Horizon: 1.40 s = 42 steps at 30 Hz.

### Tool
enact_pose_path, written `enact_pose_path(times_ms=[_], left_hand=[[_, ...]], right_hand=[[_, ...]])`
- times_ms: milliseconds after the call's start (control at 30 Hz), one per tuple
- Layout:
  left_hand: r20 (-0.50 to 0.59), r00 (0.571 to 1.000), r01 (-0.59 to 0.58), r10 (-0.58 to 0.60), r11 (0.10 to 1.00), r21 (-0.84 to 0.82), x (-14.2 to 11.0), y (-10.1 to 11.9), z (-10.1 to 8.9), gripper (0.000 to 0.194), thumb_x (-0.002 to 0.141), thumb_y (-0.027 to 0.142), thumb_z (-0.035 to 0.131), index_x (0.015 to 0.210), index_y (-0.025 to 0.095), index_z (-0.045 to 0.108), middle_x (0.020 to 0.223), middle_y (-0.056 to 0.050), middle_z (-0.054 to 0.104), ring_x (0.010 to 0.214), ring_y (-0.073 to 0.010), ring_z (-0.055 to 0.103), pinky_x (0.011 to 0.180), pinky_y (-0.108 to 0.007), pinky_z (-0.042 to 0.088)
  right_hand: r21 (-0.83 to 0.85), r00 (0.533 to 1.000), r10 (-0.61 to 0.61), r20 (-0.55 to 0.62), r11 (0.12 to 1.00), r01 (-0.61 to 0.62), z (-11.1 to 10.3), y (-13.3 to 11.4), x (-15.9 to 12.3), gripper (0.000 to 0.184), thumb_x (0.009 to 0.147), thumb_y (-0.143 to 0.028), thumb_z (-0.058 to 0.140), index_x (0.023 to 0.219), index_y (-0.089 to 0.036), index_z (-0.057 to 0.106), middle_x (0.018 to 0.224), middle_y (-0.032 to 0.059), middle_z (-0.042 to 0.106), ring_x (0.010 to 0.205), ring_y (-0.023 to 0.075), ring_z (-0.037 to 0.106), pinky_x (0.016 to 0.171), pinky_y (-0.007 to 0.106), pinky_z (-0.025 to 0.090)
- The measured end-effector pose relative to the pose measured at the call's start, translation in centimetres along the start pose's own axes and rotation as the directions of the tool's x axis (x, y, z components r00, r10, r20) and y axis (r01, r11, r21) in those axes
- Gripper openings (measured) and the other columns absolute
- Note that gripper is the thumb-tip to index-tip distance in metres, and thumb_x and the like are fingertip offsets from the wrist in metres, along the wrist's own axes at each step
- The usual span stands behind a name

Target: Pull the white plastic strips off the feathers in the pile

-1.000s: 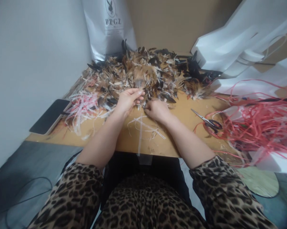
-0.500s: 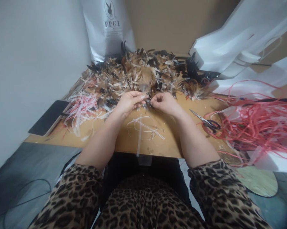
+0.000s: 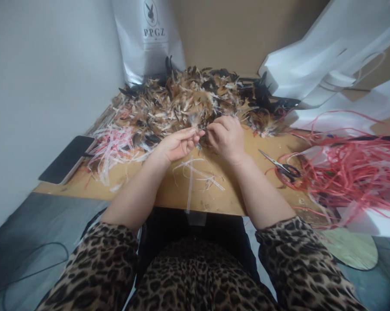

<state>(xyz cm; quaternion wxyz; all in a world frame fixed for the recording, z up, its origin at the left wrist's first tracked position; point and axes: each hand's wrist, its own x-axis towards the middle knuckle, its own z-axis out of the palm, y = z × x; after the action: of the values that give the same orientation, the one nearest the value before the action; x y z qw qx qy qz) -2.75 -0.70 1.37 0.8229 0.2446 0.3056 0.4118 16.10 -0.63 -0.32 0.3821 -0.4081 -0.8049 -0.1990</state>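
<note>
Looks like feather-by-feather handwork, left hand (image 3: 182,143) pinching a small feather (image 3: 193,118) at the front of the feather pile (image 3: 169,101), right hand (image 3: 227,137) curled there too (can't tell if it's gripping anything), so next probably calls for a steady left pinch.

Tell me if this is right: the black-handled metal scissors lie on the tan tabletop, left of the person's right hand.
The side is wrong: the head view shows the black-handled metal scissors on the tan tabletop, right of the person's right hand.
</note>
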Motion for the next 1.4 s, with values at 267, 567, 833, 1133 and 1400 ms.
enact_pose_path(times_ms=[267,567,833,1133,1400], left_hand=[[0.018,1.0,-0.02,0.02,1.0,0.007,0.2,-0.2,0.0,0.019,0.087,0.0,0.05,0.079,0.009,0.065,0.072,-0.004,0.069,0.056,-0.004,0.063,0.05,-0.009,0.048],[0.036,0.954,-0.298,0.297,0.929,0.22,0.6,-0.5,-0.1,0.004,0.073,0.007,0.072,0.075,0.007,0.069,0.073,-0.005,0.071,0.057,-0.0043,0.062,0.054,-0.012,0.047],[0.048,0.942,-0.323,0.333,0.854,0.408,0.2,-1.1,0.5,0.012,0.07,0.016,0.078,0.077,0.009,0.072,0.067,-0.005,0.071,0.055,-0.0049,0.061,0.054,-0.013,0.045],[-0.038,0.969,-0.232,0.246,0.948,0.217,1.0,-1.0,-0.1,0.003,0.081,0.007,0.065,0.081,0.008,0.068,0.073,-0.006,0.073,0.058,-0.0066,0.067,0.05,-0.012,0.047],[-0.031,0.985,-0.157,0.171,0.953,0.26,0.6,-1.1,0.3,0.007,0.082,0.009,0.065,0.087,0.007,0.07,0.076,-0.007,0.074,0.058,-0.0066,0.067,0.048,-0.011,0.047]], right_hand=[[0.086,1.0,-0.014,-0.02,0.996,0.016,0.2,-0.4,0.0,0.019,0.094,-0.027,0.046,0.088,-0.021,0.063,0.089,0.006,0.063,0.083,0.0187,0.052,0.076,0.036,0.036],[0.667,0.757,0.578,0.304,0.438,-0.602,-0.8,-2.4,1.2,0.024,0.08,-0.041,0.064,0.073,-0.019,0.062,0.064,0.0001,0.058,0.06,0.012,0.05,0.057,0.026,0.041],[0.688,0.491,0.521,0.698,-0.299,-0.661,0.6,-2.5,1.2,0.043,0.051,-0.047,0.085,0.062,-0.019,0.055,0.056,-0.0031,0.059,0.047,0.0055,0.044,0.044,0.019,0.031],[0.747,0.525,0.589,0.614,-0.221,-0.627,-0.1,-2.2,1.4,0.039,0.054,-0.042,0.085,0.062,-0.019,0.053,0.047,-0.0076,0.047,0.042,0.0049,0.038,0.042,0.02,0.028],[0.743,0.523,0.595,0.61,-0.199,-0.639,-0.2,-2.8,1.4,0.039,0.052,-0.042,0.085,0.063,-0.019,0.054,0.051,-0.0065,0.053,0.045,0.0066,0.044,0.046,0.021,0.034]])
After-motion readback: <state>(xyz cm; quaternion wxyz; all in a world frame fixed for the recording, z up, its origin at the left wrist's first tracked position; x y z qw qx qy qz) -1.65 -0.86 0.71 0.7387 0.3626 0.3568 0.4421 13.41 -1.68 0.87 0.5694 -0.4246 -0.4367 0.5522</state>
